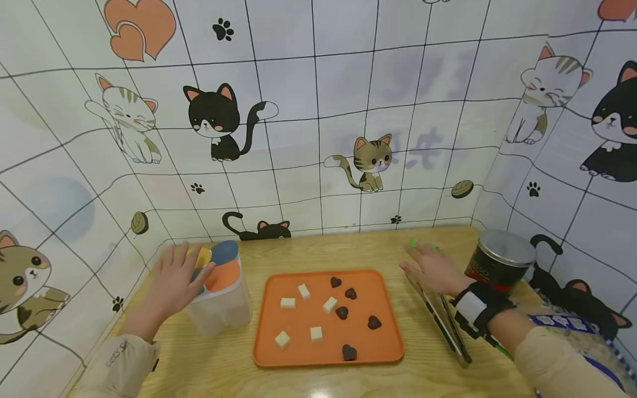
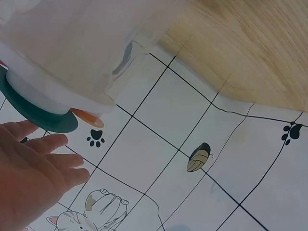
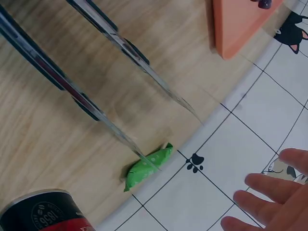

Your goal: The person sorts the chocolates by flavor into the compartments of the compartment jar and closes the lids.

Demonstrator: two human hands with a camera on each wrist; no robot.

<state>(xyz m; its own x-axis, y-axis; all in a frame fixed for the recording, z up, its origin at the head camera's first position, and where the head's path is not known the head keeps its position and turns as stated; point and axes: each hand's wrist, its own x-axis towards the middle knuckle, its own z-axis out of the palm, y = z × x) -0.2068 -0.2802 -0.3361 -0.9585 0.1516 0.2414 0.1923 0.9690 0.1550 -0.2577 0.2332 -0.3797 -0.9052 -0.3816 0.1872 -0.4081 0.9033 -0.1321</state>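
My left hand [image 1: 174, 282] is beside a translucent container [image 1: 224, 309] with several coloured lids, its fingers straight and close to the teal lid [image 2: 43, 113]. Whether they touch it, I cannot tell. My right hand [image 1: 433, 269] hovers with extended fingers near the tips of metal tongs [image 1: 443, 323], holding nothing. In the right wrist view the tongs [image 3: 130, 53] lie spread on the table, one tip by a green wrapped candy [image 3: 149, 167]. Between the hands sits an orange tray [image 1: 298, 354]. On it are several pale cubes [image 1: 316, 334] and several dark heart-shaped chocolates [image 1: 349, 352].
A black and red can [image 1: 500, 262] with a metal lid stands at the right, behind my right wrist. At the lower right lies a printed plastic bag [image 1: 582, 348]. A cat-patterned wall covering [image 1: 318, 138] closes off the back and sides of the wooden table [image 1: 343, 254].
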